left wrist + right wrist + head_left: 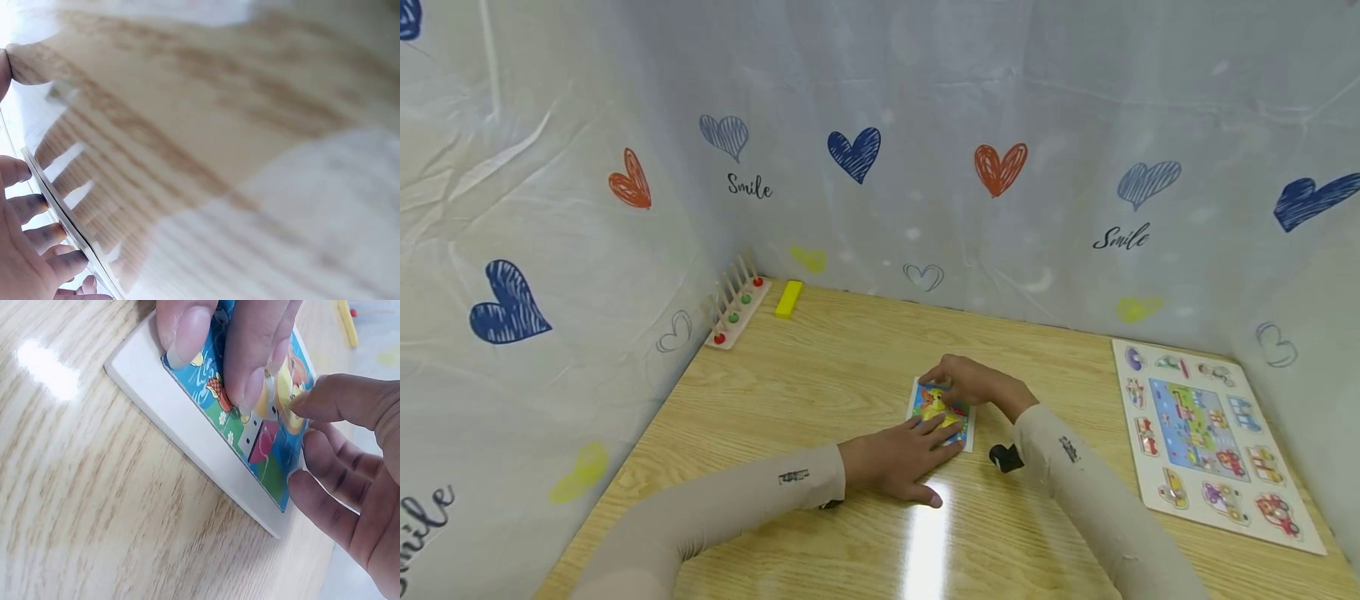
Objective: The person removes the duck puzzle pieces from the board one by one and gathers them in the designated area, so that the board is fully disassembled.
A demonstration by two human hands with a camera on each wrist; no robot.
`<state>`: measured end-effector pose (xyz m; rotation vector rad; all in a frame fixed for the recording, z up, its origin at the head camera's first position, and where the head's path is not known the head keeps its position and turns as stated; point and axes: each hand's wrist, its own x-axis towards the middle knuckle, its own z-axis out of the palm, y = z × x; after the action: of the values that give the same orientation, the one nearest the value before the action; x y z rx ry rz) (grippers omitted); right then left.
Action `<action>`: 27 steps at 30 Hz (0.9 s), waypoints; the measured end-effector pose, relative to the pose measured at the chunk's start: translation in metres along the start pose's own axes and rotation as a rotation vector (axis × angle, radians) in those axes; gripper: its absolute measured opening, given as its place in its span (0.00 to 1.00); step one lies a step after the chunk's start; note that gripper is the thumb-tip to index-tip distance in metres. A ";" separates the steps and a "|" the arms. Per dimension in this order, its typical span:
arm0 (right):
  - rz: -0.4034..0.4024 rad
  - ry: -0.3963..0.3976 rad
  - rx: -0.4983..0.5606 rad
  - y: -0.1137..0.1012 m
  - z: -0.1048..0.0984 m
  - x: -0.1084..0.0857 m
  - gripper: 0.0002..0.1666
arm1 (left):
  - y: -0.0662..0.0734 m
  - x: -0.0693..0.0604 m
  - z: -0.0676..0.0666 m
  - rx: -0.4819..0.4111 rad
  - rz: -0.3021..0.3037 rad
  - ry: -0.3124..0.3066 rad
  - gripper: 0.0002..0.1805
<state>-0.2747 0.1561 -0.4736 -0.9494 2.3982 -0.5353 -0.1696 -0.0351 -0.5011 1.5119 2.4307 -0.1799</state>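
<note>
A small picture puzzle board with a white border lies flat on the wooden table, showing a yellow cartoon animal on blue and green. Across its near part my left hand rests with straight, spread fingers. My right hand holds the far right side. In the right wrist view, its thumb is on the yellow part of the picture while curled fingers meet the edge. Left fingertips press the printed surface there. The left wrist view shows the left hand along the board's thin edge.
A larger vehicle puzzle board lies at the right. At the back left stand a pegged wooden rack with red and green beads and a yellow block. Heart-printed sheeting borders the table. A black wrist device sits under the right wrist.
</note>
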 end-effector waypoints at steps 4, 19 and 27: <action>0.016 -0.004 0.006 0.001 -0.001 -0.001 0.27 | 0.000 0.000 0.000 -0.017 0.005 -0.001 0.49; 0.026 0.009 0.027 0.000 0.002 -0.001 0.28 | 0.001 0.001 -0.002 -0.009 -0.005 -0.011 0.50; 0.045 0.023 0.049 -0.003 0.003 0.001 0.28 | 0.001 0.000 -0.002 -0.005 0.001 0.003 0.50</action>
<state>-0.2720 0.1528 -0.4752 -0.8701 2.4097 -0.5891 -0.1686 -0.0343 -0.4987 1.5133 2.4309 -0.1715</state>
